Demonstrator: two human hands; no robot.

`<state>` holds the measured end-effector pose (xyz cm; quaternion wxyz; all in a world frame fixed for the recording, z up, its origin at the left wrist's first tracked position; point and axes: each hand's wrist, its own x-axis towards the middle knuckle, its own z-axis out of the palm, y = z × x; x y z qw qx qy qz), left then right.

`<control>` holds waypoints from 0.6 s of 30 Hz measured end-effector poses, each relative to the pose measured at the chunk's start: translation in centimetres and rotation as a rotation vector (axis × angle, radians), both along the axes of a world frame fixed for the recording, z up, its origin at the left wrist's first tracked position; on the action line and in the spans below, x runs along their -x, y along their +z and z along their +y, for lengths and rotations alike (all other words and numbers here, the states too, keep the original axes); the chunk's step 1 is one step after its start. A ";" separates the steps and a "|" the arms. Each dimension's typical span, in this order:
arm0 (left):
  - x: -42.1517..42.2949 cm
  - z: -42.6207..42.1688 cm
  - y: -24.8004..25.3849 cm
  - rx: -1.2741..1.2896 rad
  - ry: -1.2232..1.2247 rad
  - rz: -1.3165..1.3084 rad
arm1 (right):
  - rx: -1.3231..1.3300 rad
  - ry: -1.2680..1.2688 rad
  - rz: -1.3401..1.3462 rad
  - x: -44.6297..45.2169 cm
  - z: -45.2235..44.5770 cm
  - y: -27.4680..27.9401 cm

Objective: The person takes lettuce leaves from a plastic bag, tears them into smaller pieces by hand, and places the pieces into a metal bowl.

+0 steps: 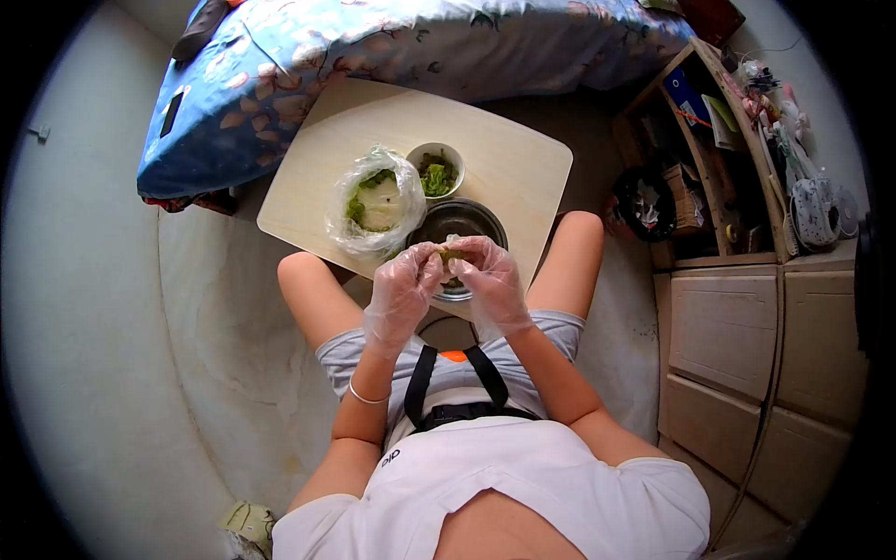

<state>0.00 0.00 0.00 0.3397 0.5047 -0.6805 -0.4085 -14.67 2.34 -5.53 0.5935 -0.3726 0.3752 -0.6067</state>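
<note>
Left of the grip sits a plastic bag (407,205) with greens inside. The gloved left hand (405,282) and, beyond it, a bowl (436,148) follow. Its fingers pinch a green piece (452,254) over a metal pot (459,220); the right hand (489,280) pinches it too.

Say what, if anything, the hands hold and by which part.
Left hand and right hand pinch a small green piece at the fingertips; which part, I can't tell.

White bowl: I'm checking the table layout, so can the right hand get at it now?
Probably yes: the white bowl is uncovered, though the right hand would cross the metal bowl, and its fingers look busy with a green piece.
</note>
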 end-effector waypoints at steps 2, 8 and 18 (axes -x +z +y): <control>0.1 0.1 0.1 -0.087 0.034 0.147 | -0.075 -0.039 -0.171 -0.1 -0.1 0.3; -0.7 -0.4 -2.0 -0.159 0.071 0.256 | -0.137 0.069 -0.504 0.1 -0.7 -0.4; -0.8 -0.6 -0.7 0.157 0.091 -0.095 | -0.283 0.226 -0.642 1.4 -0.9 -0.1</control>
